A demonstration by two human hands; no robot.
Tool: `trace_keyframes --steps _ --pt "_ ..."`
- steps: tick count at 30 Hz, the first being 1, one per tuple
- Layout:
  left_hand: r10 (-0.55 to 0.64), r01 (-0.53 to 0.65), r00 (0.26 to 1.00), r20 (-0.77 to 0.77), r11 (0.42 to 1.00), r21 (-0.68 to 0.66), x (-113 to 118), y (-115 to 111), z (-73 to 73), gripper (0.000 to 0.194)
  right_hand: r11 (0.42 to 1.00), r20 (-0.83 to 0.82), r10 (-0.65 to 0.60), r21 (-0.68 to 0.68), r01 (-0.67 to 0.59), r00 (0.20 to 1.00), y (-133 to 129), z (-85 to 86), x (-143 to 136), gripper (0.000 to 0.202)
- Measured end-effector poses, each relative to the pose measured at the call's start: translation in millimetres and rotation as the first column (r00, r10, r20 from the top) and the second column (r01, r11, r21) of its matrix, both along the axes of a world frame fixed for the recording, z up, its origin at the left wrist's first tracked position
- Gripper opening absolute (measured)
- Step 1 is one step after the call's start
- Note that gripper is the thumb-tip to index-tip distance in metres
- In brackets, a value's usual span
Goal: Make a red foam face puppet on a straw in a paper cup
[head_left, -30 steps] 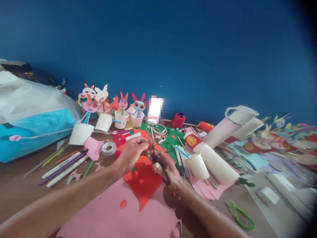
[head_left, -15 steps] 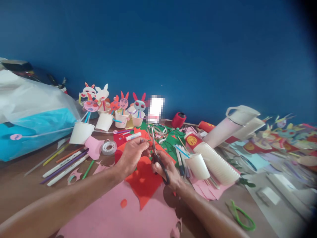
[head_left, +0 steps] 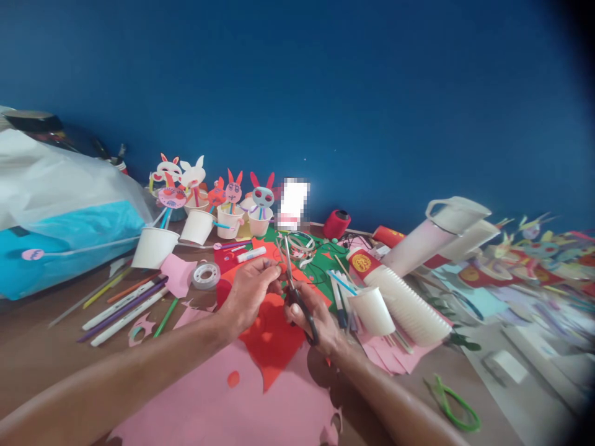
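One left hand (head_left: 247,290) tight on, apparently, a red scrap (head_left: 281,269), one right hand (head_left: 315,314) around black-handled scissors (head_left: 304,310).

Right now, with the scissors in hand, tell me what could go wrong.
The left hand is close to the blades of the scissors in the right hand, so a nick is possible. The round orange-red piece on the pink sheet looks loose; the left forearm might brush it away.
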State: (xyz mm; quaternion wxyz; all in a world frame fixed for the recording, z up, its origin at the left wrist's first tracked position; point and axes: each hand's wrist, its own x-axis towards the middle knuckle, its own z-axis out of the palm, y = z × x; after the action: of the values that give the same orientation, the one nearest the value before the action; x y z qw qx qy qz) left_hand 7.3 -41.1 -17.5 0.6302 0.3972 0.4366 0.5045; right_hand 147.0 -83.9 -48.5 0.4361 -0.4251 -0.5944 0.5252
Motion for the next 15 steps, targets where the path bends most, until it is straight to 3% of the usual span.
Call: trace_keyframes --steps 15 --pt "0.004 -0.004 0.999 0.041 1.000 0.001 1.1 0.1 -0.1 0.007 0.996 -0.064 -0.036 -0.089 0.030 0.997 1.3 1.9 -3.0 0.049"
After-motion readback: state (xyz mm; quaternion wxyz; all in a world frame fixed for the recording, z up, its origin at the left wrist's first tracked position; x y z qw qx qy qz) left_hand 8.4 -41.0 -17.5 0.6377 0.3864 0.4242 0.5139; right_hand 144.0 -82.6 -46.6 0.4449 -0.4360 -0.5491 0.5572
